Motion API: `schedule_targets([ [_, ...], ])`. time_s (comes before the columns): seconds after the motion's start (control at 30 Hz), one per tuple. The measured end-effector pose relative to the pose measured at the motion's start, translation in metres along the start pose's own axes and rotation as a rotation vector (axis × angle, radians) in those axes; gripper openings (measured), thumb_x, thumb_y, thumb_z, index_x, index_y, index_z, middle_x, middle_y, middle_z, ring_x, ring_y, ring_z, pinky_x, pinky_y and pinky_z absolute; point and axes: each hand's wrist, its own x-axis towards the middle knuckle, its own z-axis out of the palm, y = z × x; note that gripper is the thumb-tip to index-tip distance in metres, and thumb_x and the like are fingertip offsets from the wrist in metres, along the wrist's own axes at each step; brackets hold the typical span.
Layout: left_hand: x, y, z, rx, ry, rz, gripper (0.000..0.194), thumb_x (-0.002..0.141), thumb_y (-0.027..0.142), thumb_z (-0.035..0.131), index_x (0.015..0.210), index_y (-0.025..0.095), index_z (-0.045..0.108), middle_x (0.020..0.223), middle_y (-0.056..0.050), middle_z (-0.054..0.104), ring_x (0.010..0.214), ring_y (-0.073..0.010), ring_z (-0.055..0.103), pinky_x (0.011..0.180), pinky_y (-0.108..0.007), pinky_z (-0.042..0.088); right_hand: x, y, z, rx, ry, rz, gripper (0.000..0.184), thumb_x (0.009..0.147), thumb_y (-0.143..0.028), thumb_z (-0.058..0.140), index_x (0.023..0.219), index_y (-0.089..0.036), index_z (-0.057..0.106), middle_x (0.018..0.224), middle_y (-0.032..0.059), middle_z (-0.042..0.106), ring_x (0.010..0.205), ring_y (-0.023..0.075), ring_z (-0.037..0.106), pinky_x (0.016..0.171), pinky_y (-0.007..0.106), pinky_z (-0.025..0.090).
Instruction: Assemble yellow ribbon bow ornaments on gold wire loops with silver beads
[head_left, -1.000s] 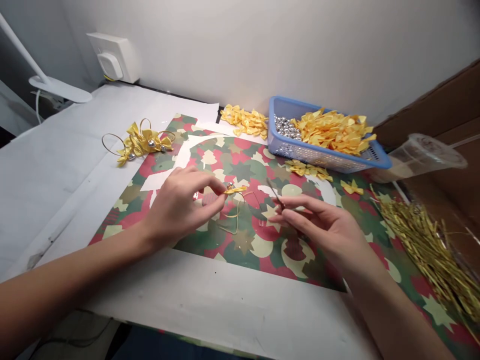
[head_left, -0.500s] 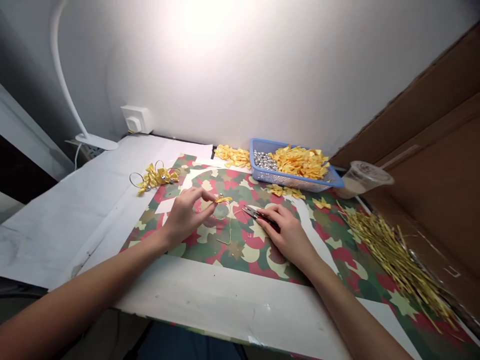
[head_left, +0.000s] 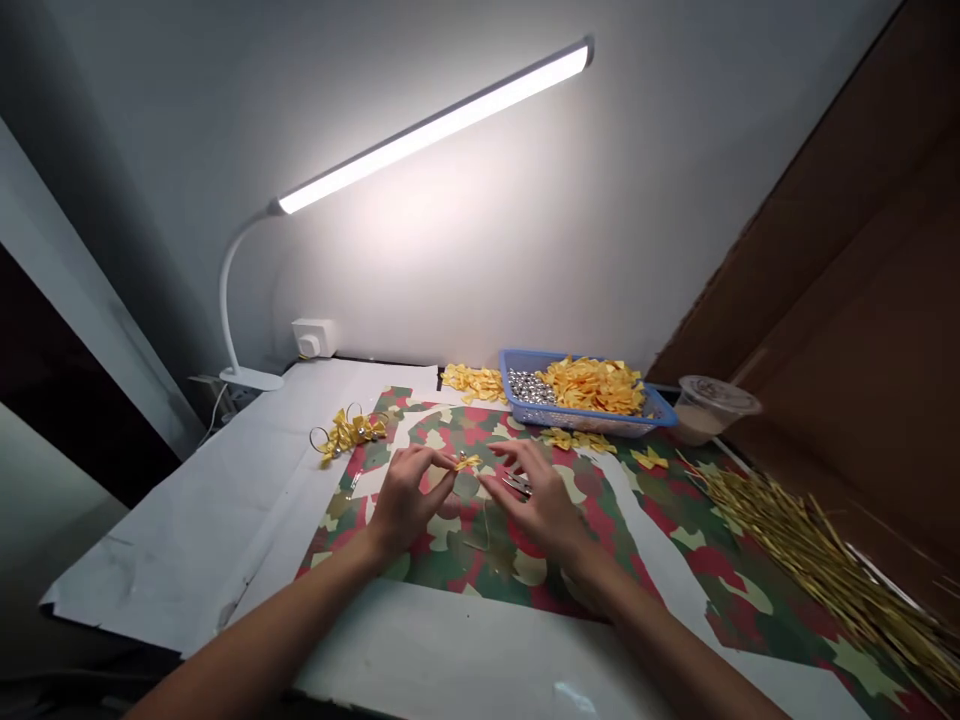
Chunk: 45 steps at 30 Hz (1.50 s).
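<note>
My left hand (head_left: 412, 495) pinches a small yellow ribbon bow (head_left: 469, 463) with a silver bell on it between thumb and fingertips. A thin cord (head_left: 486, 525) hangs or lies below the bow on the patterned sheet. Close on the right is my right hand (head_left: 536, 500), its thumb and forefinger spread apart near the bow. Between those fingers shows the metal end of a small plier-like tool (head_left: 517, 485); the hand covers its handles. At the left lie several finished-looking yellow bows (head_left: 349, 432) with bells and rings.
A blue basket (head_left: 585, 416) holds silver bells and yellow bows. More bows (head_left: 474, 382) lie beside and before it. A lidded plastic cup (head_left: 709, 410) and a bundle of golden twist ties (head_left: 810, 560) are at the right. A lit lamp (head_left: 435, 130) stands behind left.
My right hand has let go of the tool and moved toward the bow with fingers spread. My left hand still pinches the bow. The view has tilted up, showing the lamp.
</note>
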Motion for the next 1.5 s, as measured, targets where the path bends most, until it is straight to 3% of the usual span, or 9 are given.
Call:
schedule_targets([
  [0.23, 0.001, 0.000, -0.003, -0.016, 0.003, -0.124, 0.007, 0.081, 0.019, 0.059, 0.075, 0.020, 0.060, 0.073, 0.000, 0.068, 0.072, -0.0183, 0.065, 0.068, -0.030, 0.049, 0.007, -0.007, 0.033, 0.039, 0.088, -0.063, 0.013, 0.086, -0.020, 0.053, 0.099, -0.021, 0.054, 0.092, 0.0060, 0.062, 0.081, 0.0203, 0.064, 0.066, 0.032, 0.054],
  [0.43, 0.004, 0.003, -0.004, -0.060, -0.029, -0.238, 0.009, 0.080, 0.022, 0.059, 0.073, 0.019, 0.061, 0.069, 0.000, 0.068, 0.063, -0.0155, 0.063, 0.062, -0.027, 0.048, -0.001, -0.007, 0.028, -0.028, 0.139, -0.099, 0.002, 0.085, -0.020, 0.057, 0.086, -0.021, 0.058, 0.101, 0.0097, 0.057, 0.092, 0.0242, 0.062, 0.072, 0.035, 0.054],
  [0.7, 0.006, 0.009, -0.004, -0.137, -0.062, -0.283, 0.009, 0.078, 0.026, 0.060, 0.071, 0.020, 0.061, 0.068, 0.001, 0.069, 0.063, -0.0156, 0.063, 0.062, -0.028, 0.048, -0.001, -0.009, 0.026, -0.088, 0.128, -0.127, 0.011, 0.087, -0.016, 0.053, 0.084, -0.019, 0.063, 0.102, 0.0114, 0.060, 0.091, 0.0253, 0.063, 0.075, 0.039, 0.053],
  [0.9, 0.004, 0.006, 0.000, -0.228, -0.177, -0.329, 0.015, 0.081, 0.032, 0.061, 0.073, 0.019, 0.060, 0.070, -0.001, 0.069, 0.060, -0.0148, 0.064, 0.055, -0.026, 0.051, 0.001, -0.005, 0.012, -0.050, -0.032, -0.137, 0.010, 0.087, -0.017, 0.053, 0.086, -0.019, 0.063, 0.100, 0.0120, 0.063, 0.095, 0.0254, 0.062, 0.078, 0.039, 0.052],
  [1.13, 0.004, -0.001, 0.005, -0.277, -0.427, -0.253, 0.013, 0.081, 0.029, 0.060, 0.090, 0.019, 0.059, 0.075, -0.001, 0.068, 0.057, -0.0116, 0.063, 0.053, -0.023, 0.052, -0.003, 0.005, -0.002, 0.031, -0.324, -0.070, 0.010, 0.085, -0.015, 0.057, 0.077, -0.019, 0.061, 0.073, 0.0012, 0.068, 0.063, 0.0148, 0.062, 0.058, 0.025, 0.049],
  [1.3, 0.010, 0.001, 0.001, -0.177, -0.491, -0.122, 0.007, 0.079, 0.020, 0.057, 0.080, 0.019, 0.063, 0.083, -0.003, 0.063, 0.068, -0.0130, 0.059, 0.065, -0.027, 0.051, -0.003, 0.005, -0.005, 0.063, -0.375, -0.006, 0.010, 0.085, -0.016, 0.057, 0.078, -0.018, 0.062, 0.075, 0.0017, 0.069, 0.065, 0.0136, 0.062, 0.059, 0.024, 0.048],
  [1.5, 0.014, 0.002, -0.002, -0.115, -0.547, -0.068, 0.011, 0.082, 0.027, 0.061, 0.078, 0.018, 0.066, 0.076, -0.003, 0.061, 0.066, -0.0136, 0.056, 0.063, -0.026, 0.048, -0.003, 0.008, -0.006, 0.068, -0.400, 0.020, 0.011, 0.087, -0.019, 0.056, 0.079, -0.018, 0.063, 0.076, 0.0020, 0.069, 0.066, 0.0135, 0.061, 0.059, 0.024, 0.045],
])
